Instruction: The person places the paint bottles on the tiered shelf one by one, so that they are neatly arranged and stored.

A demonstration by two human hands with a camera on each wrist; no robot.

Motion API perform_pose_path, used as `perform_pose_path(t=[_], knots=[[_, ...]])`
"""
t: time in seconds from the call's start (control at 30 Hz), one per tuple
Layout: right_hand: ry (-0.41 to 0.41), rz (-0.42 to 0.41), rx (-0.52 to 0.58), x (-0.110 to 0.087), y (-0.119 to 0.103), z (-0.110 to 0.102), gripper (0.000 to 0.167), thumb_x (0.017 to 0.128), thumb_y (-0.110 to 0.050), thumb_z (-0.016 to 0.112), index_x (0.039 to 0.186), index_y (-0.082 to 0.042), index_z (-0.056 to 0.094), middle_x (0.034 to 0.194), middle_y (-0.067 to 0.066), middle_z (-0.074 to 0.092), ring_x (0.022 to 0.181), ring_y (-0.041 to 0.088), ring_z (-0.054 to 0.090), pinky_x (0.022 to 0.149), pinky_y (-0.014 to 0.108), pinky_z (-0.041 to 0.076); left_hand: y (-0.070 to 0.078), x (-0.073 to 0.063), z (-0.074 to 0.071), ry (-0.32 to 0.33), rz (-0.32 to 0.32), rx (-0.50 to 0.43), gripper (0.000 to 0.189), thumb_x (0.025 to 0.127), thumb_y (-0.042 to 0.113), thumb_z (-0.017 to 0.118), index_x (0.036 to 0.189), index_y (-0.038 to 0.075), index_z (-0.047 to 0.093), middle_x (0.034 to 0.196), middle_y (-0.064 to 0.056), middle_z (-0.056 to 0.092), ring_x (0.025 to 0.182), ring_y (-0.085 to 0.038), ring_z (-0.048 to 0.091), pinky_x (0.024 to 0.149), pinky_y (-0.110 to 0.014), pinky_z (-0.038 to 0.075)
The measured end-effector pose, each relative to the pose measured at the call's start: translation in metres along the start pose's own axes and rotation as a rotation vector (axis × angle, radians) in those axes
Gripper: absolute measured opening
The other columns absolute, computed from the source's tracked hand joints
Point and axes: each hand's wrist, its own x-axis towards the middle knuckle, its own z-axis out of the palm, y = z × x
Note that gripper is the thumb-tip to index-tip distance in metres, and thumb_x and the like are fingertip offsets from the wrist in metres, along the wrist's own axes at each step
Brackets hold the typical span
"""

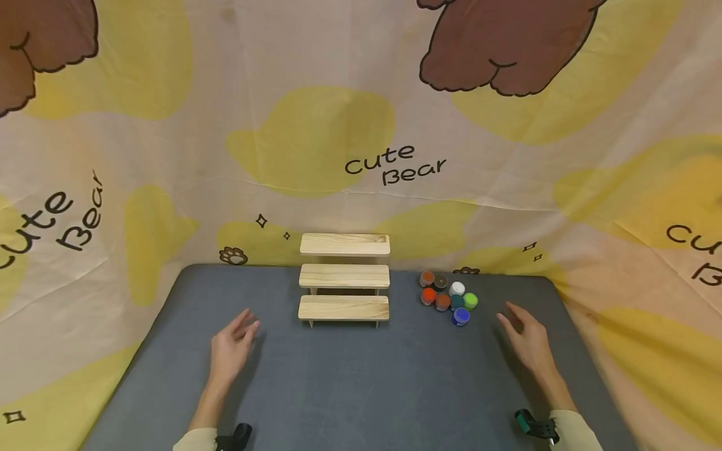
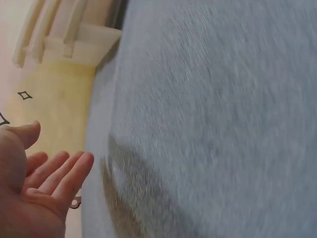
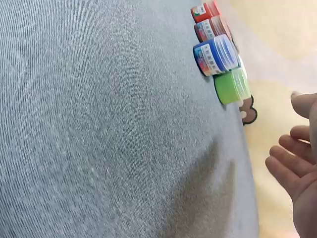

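Observation:
My left hand (image 1: 230, 347) hovers over the left part of the grey table, its fingers loosely bent around nothing. To its right, at the back middle, stands a three-step wooden shelf (image 1: 344, 308) with pale planks. My right hand (image 1: 529, 341) is held above the table's right side, thumb apart from relaxed fingers, holding nothing. Just left of it sits a cluster of small paint jars: a blue jar (image 1: 460, 316) in front, a green jar (image 1: 470, 301), a white jar (image 1: 457, 289), a red jar (image 1: 428, 296) and several darker ones. The right wrist view shows labels on the blue jar (image 3: 215, 55).
A grey cloth covers the table (image 1: 361, 382). Behind it and at both sides hangs a fabric backdrop (image 1: 316, 138) printed with bears and lettering. Each wrist wears a dark strap; the left strap (image 1: 234, 437) shows near the bottom edge.

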Motion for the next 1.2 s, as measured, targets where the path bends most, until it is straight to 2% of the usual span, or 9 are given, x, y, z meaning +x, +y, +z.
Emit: perform_pose_path(t=[0.07, 0.13, 0.23, 0.3, 0.4, 0.57, 0.7, 0.83, 1.2], knots=[[0.023, -0.009, 0.012, -0.001, -0.001, 0.003, 0.044, 0.097, -0.019, 0.065, 0.130, 0.008, 0.057, 0.127, 0.029, 0.058, 0.108, 0.044, 0.060, 0.089, 0.059, 0.050, 0.002, -0.001, 0.000, -0.036, -0.082, -0.113, 0.046, 0.095, 0.010, 0.066, 0.135, -0.009, 0.053, 0.121, -0.027, 0.063, 0.092, -0.027, 0.071, 0.070, -0.011, 0.058], [0.034, -0.011, 0.024, -0.003, -0.002, 0.008, 0.043, 0.095, -0.018, 0.068, 0.129, 0.006, 0.059, 0.126, 0.026, 0.061, 0.108, 0.040, 0.062, 0.092, 0.038, 0.056, 0.004, -0.003, 0.000, -0.074, -0.174, -0.232, 0.048, 0.096, 0.011, 0.064, 0.137, -0.009, 0.050, 0.124, -0.029, 0.060, 0.092, -0.019, 0.071, 0.075, -0.020, 0.061], [0.034, 0.002, 0.146, -0.007, -0.002, 0.014, 0.044, 0.092, -0.012, 0.071, 0.130, 0.006, 0.059, 0.126, 0.025, 0.061, 0.108, 0.020, 0.065, 0.088, 0.012, 0.054, 0.007, -0.005, 0.001, -0.133, -0.296, -0.377, 0.050, 0.098, 0.013, 0.060, 0.141, -0.009, 0.045, 0.131, -0.031, 0.055, 0.097, -0.011, 0.069, 0.082, -0.029, 0.062], [0.024, 0.020, 0.274, -0.010, -0.002, 0.016, 0.046, 0.091, -0.009, 0.071, 0.132, 0.006, 0.057, 0.127, 0.027, 0.060, 0.107, 0.007, 0.064, 0.086, 0.000, 0.047, 0.007, -0.005, 0.003, -0.174, -0.350, -0.432, 0.052, 0.100, 0.017, 0.058, 0.143, -0.008, 0.042, 0.134, -0.031, 0.053, 0.100, -0.012, 0.069, 0.086, -0.031, 0.061], [0.016, 0.043, 0.451, -0.010, -0.003, 0.017, 0.049, 0.090, -0.003, 0.070, 0.135, 0.009, 0.053, 0.129, 0.032, 0.056, 0.107, -0.001, 0.062, 0.085, 0.008, 0.053, 0.009, -0.003, 0.008, -0.232, -0.422, -0.522, 0.055, 0.102, 0.024, 0.056, 0.145, -0.006, 0.040, 0.137, -0.030, 0.051, 0.107, -0.015, 0.067, 0.092, -0.032, 0.058], [0.003, 0.061, 0.515, -0.010, -0.006, 0.020, 0.050, 0.089, -0.002, 0.071, 0.135, 0.008, 0.053, 0.130, 0.033, 0.054, 0.110, 0.003, 0.062, 0.087, 0.011, 0.054, 0.012, 0.000, 0.010, -0.261, -0.548, -0.706, 0.059, 0.102, 0.027, 0.055, 0.147, -0.005, 0.036, 0.141, -0.029, 0.046, 0.109, -0.014, 0.066, 0.100, -0.036, 0.054], [-0.014, 0.080, 0.556, -0.009, -0.007, 0.024, 0.051, 0.089, -0.001, 0.071, 0.135, 0.009, 0.053, 0.131, 0.034, 0.053, 0.111, 0.006, 0.063, 0.088, 0.013, 0.055, 0.013, 0.002, 0.012, -0.252, -0.599, -0.830, 0.055, 0.104, 0.019, 0.051, 0.148, -0.007, 0.032, 0.142, -0.028, 0.046, 0.109, -0.016, 0.066, 0.103, -0.038, 0.051], [-0.025, 0.101, 0.564, -0.007, -0.007, 0.028, 0.052, 0.090, -0.004, 0.071, 0.136, 0.010, 0.051, 0.131, 0.032, 0.054, 0.111, 0.008, 0.064, 0.087, 0.013, 0.055, 0.016, 0.003, 0.014, -0.250, -0.616, -0.895, 0.056, 0.104, 0.018, 0.051, 0.149, -0.007, 0.030, 0.141, -0.025, 0.049, 0.110, -0.018, 0.065, 0.105, -0.038, 0.051], [-0.050, 0.112, 0.576, -0.007, -0.007, 0.041, 0.050, 0.089, -0.006, 0.072, 0.133, 0.009, 0.053, 0.129, 0.034, 0.054, 0.107, 0.005, 0.064, 0.087, 0.015, 0.056, 0.020, 0.004, 0.021, -0.245, -0.609, -0.858, 0.054, 0.104, 0.016, 0.050, 0.148, -0.009, 0.030, 0.142, -0.028, 0.046, 0.110, -0.018, 0.065, 0.103, -0.037, 0.052]])
